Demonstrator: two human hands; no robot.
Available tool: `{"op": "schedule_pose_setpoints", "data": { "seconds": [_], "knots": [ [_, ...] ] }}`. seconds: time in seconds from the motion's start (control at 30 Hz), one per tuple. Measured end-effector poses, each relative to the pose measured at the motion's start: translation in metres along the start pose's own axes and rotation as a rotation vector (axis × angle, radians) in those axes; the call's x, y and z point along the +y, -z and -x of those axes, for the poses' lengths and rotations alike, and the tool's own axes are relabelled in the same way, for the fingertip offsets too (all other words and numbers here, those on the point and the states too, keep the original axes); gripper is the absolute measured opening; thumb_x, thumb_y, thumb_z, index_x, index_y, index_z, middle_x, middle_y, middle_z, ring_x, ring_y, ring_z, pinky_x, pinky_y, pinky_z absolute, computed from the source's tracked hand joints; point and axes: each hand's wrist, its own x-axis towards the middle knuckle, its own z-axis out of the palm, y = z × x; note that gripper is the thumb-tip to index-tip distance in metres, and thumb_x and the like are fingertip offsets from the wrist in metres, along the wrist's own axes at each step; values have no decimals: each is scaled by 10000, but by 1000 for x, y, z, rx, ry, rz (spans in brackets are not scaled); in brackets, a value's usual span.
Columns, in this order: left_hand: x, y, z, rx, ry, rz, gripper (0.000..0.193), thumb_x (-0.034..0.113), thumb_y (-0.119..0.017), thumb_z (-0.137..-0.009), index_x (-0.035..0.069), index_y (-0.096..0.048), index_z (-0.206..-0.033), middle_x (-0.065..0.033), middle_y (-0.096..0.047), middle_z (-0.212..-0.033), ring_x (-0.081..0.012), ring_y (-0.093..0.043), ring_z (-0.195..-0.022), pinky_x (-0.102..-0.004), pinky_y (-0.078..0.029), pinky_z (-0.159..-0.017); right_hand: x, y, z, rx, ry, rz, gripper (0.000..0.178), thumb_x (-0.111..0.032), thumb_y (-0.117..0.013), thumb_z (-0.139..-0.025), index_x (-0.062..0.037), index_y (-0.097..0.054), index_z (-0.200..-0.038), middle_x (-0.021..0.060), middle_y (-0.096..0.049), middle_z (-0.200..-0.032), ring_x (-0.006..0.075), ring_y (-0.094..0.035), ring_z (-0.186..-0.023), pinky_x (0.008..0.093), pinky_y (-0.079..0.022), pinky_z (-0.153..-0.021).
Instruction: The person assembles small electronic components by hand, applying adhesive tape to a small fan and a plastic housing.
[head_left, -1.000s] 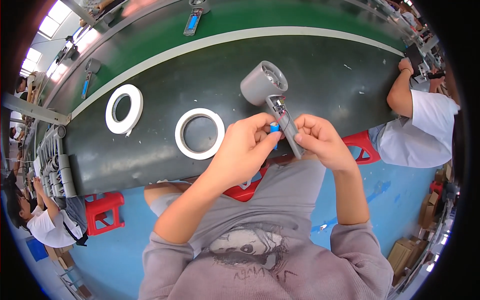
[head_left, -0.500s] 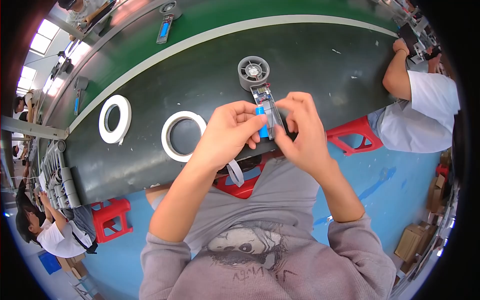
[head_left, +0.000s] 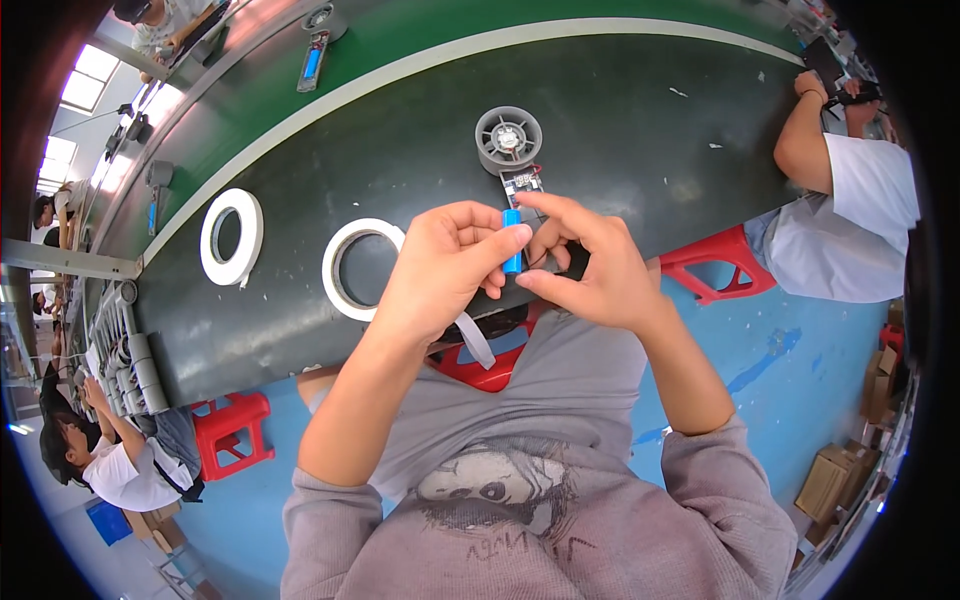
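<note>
A blue cylindrical battery (head_left: 512, 243) is upright in the picture, pinched between the thumb and fingers of my left hand (head_left: 450, 255). My right hand (head_left: 605, 262) reaches round it from the right, index fingertip at its upper end and thumb tip at its lower end, with the other fingers curled. Beneath my hands lies a handheld fan with a round grey head (head_left: 508, 140). A small circuit board (head_left: 522, 182) and wires show at the neck of its opened handle. My right hand covers most of that handle.
Two white tape rolls (head_left: 210, 245) (head_left: 335, 275) lie on the dark worktable (head_left: 420, 150). Another opened fan (head_left: 313, 62) with a blue battery lies on the green belt beyond. Co-workers sit at left and right (head_left: 860, 220). Red stools (head_left: 232, 435) stand on the blue floor.
My right hand has moved left from the fan's handle, its index finger and thumb now at the battery's ends. The battery has shifted slightly left in my left hand, away from the handle.
</note>
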Motion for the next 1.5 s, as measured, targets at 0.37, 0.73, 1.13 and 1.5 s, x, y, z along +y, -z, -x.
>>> {"op": "schedule_pose_setpoints", "data": {
  "seconds": [0.37, 0.73, 1.13, 1.5],
  "knots": [
    [-2, -1, 5, 13, 10, 20, 236, 162, -762, -954, -35, -658, -1033, -35, -677, -762, -66, -609, -601, -215, -513, -542, 5, -5, -3, -50, -78, -176, 637, -14, -808, -729, -25, -623, -1339, -7, -611, -755, 82, -518, -668, 238, -410, -630],
    [1, -3, 10, 33, 3, 31, 233, 138, -743, -961, -46, -655, -1072, -42, -686, -777, -78, -624, -608, -229, -524, -547, 7, -2, -4, -56, -78, -192, 604, -4, -823, -707, -15, -638, -1282, -9, -593, -759, 69, -509, -674, 231, -397, -615],
    [-22, 36, 75, 471, -512, -1319, 377, 6, -760, -774, 32, -668, -1139, -153, -690, -1088, -345, -638, -952, -394, -430, -984, 11, 5, -3, -66, -85, -246, 621, 19, -841, -686, -32, -643, -1272, -11, -605, -785, 69, -486, -689, 227, -381, -620],
    [-37, 14, 74, 430, -604, -960, 301, -10, -811, -760, 51, -692, -1030, -66, -739, -987, -225, -636, -783, -350, -398, -851, 14, 10, -4, -73, -66, -267, 635, 21, -856, -676, -3, -649, -1276, -4, -625, -793, 65, -513, -687, 226, -383, -613]
  ]
}}
